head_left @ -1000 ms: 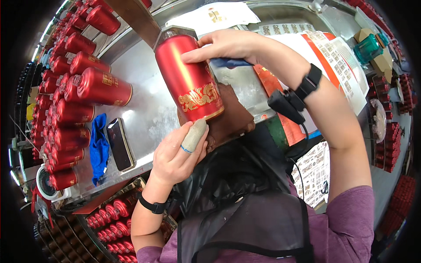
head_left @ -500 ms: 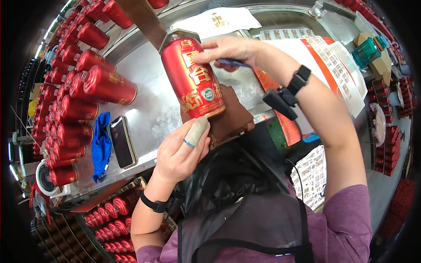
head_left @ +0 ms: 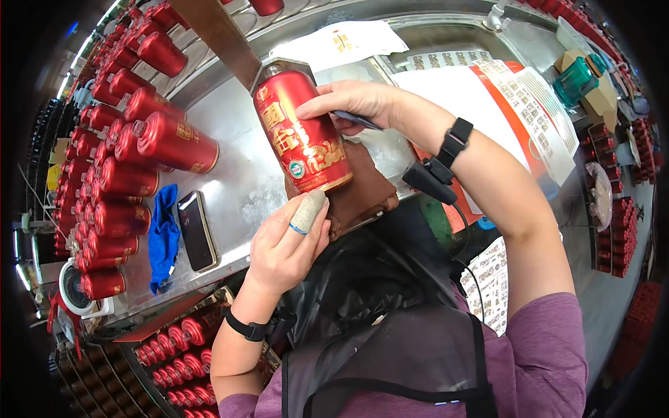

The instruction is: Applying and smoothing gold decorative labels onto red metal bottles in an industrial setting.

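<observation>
A red bottle (head_left: 300, 136) with gold lettering and a round green-and-white sticker lies tilted, its neck end at a brown angled support (head_left: 230, 42) and its lower part above a brown cloth (head_left: 369, 191). My left hand (head_left: 287, 244) is closed at the bottle's base, with a beige finger cover on one finger. Across the bottle's upper right side lies the thumb of my right hand (head_left: 362, 104). The right fingers are curled round a slim dark-blue tool (head_left: 357, 120) whose far end is hidden by the hand.
Many red bottles (head_left: 178, 139) crowd the left side. A blue cloth (head_left: 164, 237) and a phone (head_left: 197, 230) lie on the metal table. Printed sticker sheets (head_left: 516, 104) cover the right, near a green jug (head_left: 578, 82). More bottles (head_left: 185, 334) stand in a box below.
The bottle has rolled about its length, so its lettering and green sticker now sit further left. My right hand has shifted slightly left and down along it. The tool stays in hand.
</observation>
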Action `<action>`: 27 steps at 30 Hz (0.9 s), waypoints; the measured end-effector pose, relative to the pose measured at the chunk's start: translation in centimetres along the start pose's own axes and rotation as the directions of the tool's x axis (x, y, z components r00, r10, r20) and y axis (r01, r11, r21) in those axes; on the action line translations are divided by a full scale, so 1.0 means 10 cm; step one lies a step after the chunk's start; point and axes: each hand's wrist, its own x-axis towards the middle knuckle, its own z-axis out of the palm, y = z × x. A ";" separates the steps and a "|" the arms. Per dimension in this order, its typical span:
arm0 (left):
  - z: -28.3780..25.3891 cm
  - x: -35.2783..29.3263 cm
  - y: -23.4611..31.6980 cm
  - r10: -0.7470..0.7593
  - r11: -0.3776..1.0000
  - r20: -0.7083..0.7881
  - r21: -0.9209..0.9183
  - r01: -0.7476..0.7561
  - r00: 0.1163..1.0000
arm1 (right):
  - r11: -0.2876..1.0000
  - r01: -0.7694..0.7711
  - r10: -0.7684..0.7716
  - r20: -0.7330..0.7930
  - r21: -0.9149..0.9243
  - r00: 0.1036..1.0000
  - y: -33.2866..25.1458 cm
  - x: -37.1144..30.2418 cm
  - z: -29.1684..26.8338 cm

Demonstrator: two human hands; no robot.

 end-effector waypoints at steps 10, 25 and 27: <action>-0.01 0.00 0.00 0.016 1.000 0.000 0.002 -0.016 1.000 | 0.985 -0.026 0.020 -0.037 -0.168 0.999 -0.06 -0.06 -0.06; -0.03 -0.04 0.01 -0.027 1.000 -0.023 -0.017 0.026 0.999 | 0.998 -0.023 0.023 -0.011 0.057 1.000 -0.03 -0.04 0.08; -0.04 -0.03 0.00 -0.026 1.000 -0.011 -0.007 0.026 1.000 | 0.950 0.001 -0.040 -0.117 -0.313 0.992 -0.18 -0.07 0.19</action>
